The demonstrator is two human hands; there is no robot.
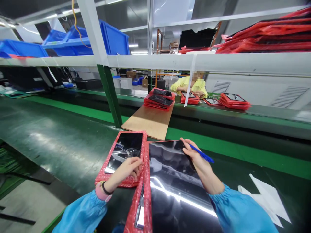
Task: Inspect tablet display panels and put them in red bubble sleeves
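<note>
While the right hand (200,161) grasps a blue pen (202,154) at the large panel's (175,184) one-o'clock corner, slippage could scratch it; left hand's (130,166) grip undetermined.

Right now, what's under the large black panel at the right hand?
Red bubble wrap shows along the left edge of the large black panel, plus a thin strip at its far edge. What lies beneath the middle is covered and can't be seen.

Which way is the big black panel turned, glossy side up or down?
Glossy side up: the big black panel shows bright reflected streaks across its face.
</note>
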